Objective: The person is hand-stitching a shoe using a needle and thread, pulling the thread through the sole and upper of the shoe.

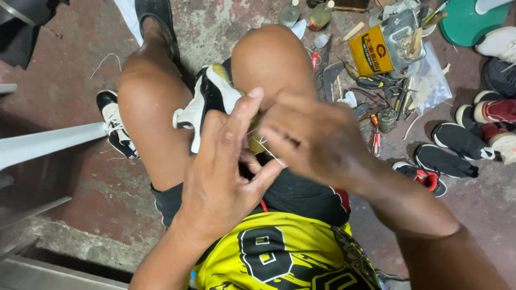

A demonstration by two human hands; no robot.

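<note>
A black and white sneaker (208, 99) with a yellowish sole is clamped between my two bare knees, toe pointing away from me. My left hand (223, 172) grips the near end of the sneaker, thumb up along its side. My right hand (309, 137) is blurred just to the right of it, fingers pinched on a thin pale thread (269, 153) that runs from the shoe. Whether a needle is in those fingers stays hidden. I wear black shorts and a yellow jersey.
A second black and white sneaker (115, 126) lies on the stained concrete floor at left. At upper right sit a yellow metal can (371, 51), glass bottles (320, 15), scattered hand tools (376, 88) and a green lid. Several shoes (457, 142) lie at right.
</note>
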